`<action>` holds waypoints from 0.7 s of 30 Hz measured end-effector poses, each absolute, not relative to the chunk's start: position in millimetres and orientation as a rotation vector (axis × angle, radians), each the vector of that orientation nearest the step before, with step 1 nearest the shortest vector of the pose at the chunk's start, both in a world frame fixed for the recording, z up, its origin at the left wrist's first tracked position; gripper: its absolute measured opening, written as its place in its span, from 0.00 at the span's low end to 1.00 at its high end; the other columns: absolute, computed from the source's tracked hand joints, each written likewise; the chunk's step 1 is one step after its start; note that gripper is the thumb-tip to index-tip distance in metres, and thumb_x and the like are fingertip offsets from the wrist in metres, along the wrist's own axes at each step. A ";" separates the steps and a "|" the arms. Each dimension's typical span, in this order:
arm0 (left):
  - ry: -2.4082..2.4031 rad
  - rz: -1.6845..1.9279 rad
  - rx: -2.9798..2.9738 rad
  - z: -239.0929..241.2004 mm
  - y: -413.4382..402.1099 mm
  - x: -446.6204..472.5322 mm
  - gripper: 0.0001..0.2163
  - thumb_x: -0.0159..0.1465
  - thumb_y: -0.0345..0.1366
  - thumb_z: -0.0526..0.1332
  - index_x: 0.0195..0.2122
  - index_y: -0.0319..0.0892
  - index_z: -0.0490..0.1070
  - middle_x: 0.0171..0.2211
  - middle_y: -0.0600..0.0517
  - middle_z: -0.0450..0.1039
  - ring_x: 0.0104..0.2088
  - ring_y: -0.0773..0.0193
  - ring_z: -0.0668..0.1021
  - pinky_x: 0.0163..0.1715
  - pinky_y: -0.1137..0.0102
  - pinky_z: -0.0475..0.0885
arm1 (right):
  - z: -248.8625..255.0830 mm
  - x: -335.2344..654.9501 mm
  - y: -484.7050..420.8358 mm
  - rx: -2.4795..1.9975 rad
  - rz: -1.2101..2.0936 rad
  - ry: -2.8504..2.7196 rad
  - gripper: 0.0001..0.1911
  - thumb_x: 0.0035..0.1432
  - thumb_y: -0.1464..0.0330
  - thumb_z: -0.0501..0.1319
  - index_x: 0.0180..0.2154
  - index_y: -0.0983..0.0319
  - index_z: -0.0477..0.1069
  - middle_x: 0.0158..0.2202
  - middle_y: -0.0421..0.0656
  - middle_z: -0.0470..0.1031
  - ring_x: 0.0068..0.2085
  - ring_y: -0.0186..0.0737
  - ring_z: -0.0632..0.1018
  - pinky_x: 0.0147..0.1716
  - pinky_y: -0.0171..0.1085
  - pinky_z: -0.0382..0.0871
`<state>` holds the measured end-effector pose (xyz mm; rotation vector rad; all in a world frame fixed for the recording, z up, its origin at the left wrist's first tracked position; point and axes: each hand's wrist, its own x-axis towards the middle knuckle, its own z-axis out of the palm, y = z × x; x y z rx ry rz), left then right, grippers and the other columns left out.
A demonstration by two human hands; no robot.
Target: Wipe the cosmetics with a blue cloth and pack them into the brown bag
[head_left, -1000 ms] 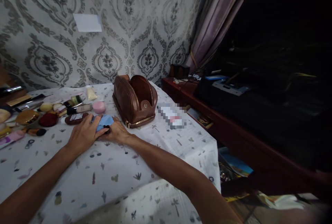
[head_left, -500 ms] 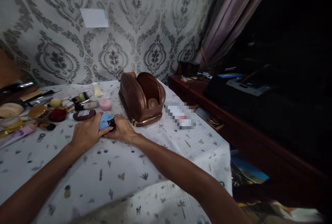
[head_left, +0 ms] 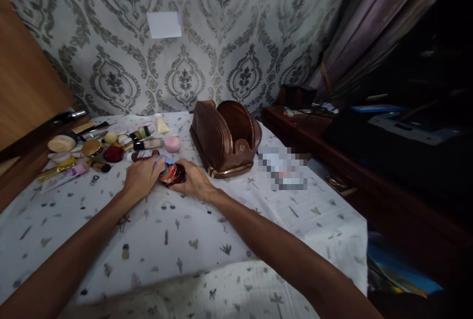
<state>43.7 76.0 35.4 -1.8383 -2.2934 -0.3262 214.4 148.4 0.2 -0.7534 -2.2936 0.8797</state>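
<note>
Over the front of the patterned cloth, my left hand (head_left: pixel 142 178) is closed on a light blue cloth (head_left: pixel 165 160), pressing it to a small dark red-brown container (head_left: pixel 179 174) with an orange-red patch. My right hand (head_left: pixel 195 181) wraps around the container's right side; fingers hide much of its shape. Just behind my left hand lies a dark brown tube (head_left: pixel 145 154) with white lettering. A pink round item (head_left: pixel 172 144) sits behind both hands. To the right stands a brown cosmetic bag (head_left: pixel 210 134), its top unzipped and gaping.
Makeup items lie at left, among them a red round compact (head_left: pixel 113 153), a gold-lidded jar (head_left: pixel 92 148) and a cream tube (head_left: pixel 161 124). A blurred-out flat object (head_left: pixel 283 167) rests right of the bag. Beyond the table's right edge is a dark red desk (head_left: pixel 281 124).
The view has swung left, shifting everything rightward in the picture. The container has turned in my hands, and its orange-red patch now shows beside the blue cloth.
</note>
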 end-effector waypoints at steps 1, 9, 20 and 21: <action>-2.313 -0.390 -1.838 34.6 76.9 40.0 0.24 0.72 0.46 0.40 0.39 0.41 0.74 0.36 0.43 0.80 0.38 0.52 0.81 0.34 0.67 0.67 | -0.2 214.2 148.3 -0.734 0.899 -2.277 0.26 0.47 0.64 0.72 0.47 0.61 0.68 0.40 0.42 0.75 0.41 0.41 0.76 0.42 0.38 0.68; -2.151 -1.281 -2.141 31.9 82.3 26.8 0.19 0.64 0.43 0.51 0.51 0.41 0.71 0.50 0.45 0.77 0.50 0.53 0.77 0.53 0.61 0.69 | -7.1 210.0 152.2 -0.519 0.832 -2.233 0.30 0.47 0.65 0.73 0.51 0.64 0.69 0.48 0.49 0.73 0.49 0.47 0.75 0.51 0.44 0.70; -1.913 -1.501 -2.412 30.8 80.7 29.1 0.21 0.70 0.50 0.52 0.38 0.40 0.76 0.38 0.46 0.76 0.43 0.56 0.76 0.47 0.63 0.70 | -4.9 209.6 152.9 -0.504 0.883 -2.222 0.26 0.45 0.64 0.75 0.47 0.63 0.74 0.42 0.45 0.73 0.44 0.44 0.75 0.47 0.43 0.70; -1.875 -1.520 -2.416 30.4 80.5 29.4 0.21 0.71 0.50 0.51 0.38 0.40 0.77 0.38 0.46 0.75 0.42 0.57 0.76 0.47 0.64 0.69 | -4.0 209.6 152.5 -0.510 0.888 -2.223 0.26 0.45 0.64 0.75 0.46 0.64 0.74 0.41 0.45 0.72 0.43 0.44 0.75 0.46 0.42 0.70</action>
